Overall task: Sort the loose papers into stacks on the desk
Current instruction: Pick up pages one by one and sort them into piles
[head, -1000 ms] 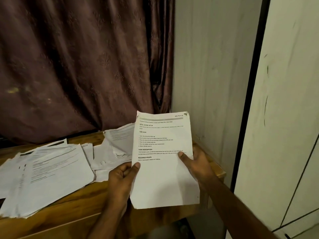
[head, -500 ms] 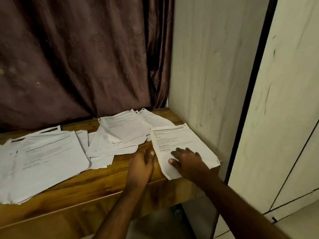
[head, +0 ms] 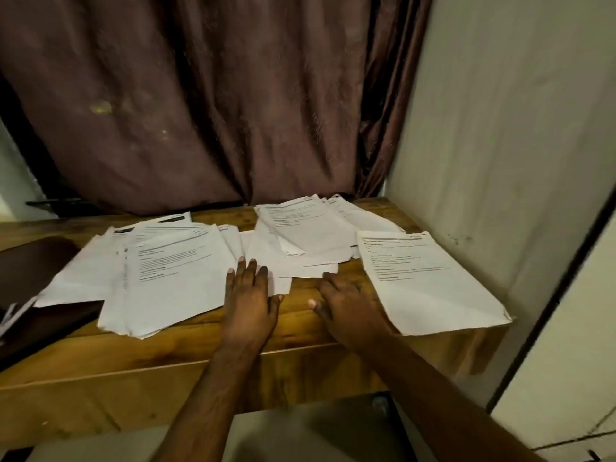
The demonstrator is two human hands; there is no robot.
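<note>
White printed papers cover the wooden desk (head: pixel 166 355). One sheet (head: pixel 423 281) lies alone at the desk's right end, its corner over the front edge. A loose pile (head: pixel 310 235) sits at the back middle, and a wider spread of sheets (head: pixel 166 275) lies on the left. My left hand (head: pixel 250 295) lies flat with straight fingers, fingertips on the edge of a middle sheet. My right hand (head: pixel 346 305) rests flat on bare wood just left of the lone sheet, fingers toward the middle pile. Neither hand holds anything.
A dark brown curtain (head: pixel 206 105) hangs behind the desk. A pale wall (head: pixel 500 145) bounds the right end. A dark flat object (head: pixel 30 271) lies on the desk's left, partly under papers. A cupboard door (head: pixel 583 328) stands at the far right.
The sheet held up in both hands a second ago now lies on the desk's right end. Both hands have let go and moved left toward the middle pile.
</note>
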